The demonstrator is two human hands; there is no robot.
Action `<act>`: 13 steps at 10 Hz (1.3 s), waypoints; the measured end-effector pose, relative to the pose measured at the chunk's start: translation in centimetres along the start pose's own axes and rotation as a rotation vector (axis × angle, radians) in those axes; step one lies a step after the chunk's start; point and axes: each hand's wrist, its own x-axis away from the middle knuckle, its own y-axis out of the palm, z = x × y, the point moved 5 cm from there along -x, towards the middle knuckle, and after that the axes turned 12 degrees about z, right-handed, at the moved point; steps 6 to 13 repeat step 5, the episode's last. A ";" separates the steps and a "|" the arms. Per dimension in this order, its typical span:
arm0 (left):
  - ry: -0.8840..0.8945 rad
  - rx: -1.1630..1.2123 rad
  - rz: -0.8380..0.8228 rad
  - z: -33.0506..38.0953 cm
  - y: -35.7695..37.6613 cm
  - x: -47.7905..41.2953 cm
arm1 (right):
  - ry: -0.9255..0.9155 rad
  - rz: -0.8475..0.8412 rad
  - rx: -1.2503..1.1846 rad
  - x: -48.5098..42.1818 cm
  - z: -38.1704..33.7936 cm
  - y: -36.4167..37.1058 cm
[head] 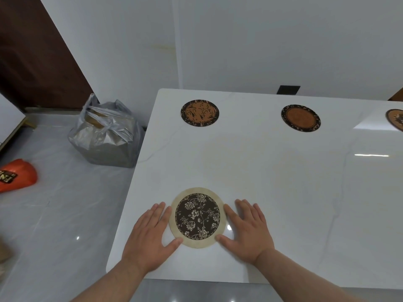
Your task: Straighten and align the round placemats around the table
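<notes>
A round placemat (197, 217) with a cream rim and a dark floral centre lies near the front left corner of the white table (272, 177). My left hand (150, 236) lies flat on the table against the mat's left edge, thumb touching its lower rim. My right hand (246, 229) lies flat against the mat's right edge, thumb at its lower right rim. Along the far side lie an orange and black placemat (199, 113), a second one (300, 118) to its right, and a third placemat (395, 119) cut off by the right frame edge.
On the grey tiled floor left of the table stands a tied grey plastic bag (106, 136). An orange bag (16, 177) lies at the far left. A brown door (32, 53) and white walls lie behind. A black wall socket (288, 90) sits behind the table.
</notes>
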 end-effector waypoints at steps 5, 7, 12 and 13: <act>-0.105 0.112 -0.263 1.7 -7.2 -4.7 | 0.244 -0.217 -0.182 -2.0 1.0 -8.9; -0.105 0.112 -0.263 1.7 -7.2 -4.7 | 0.244 -0.217 -0.182 -2.0 1.0 -8.9; -0.105 0.112 -0.263 1.7 -7.2 -4.7 | 0.244 -0.217 -0.182 -2.0 1.0 -8.9; -0.105 0.112 -0.263 1.7 -7.2 -4.7 | 0.244 -0.217 -0.182 -2.0 1.0 -8.9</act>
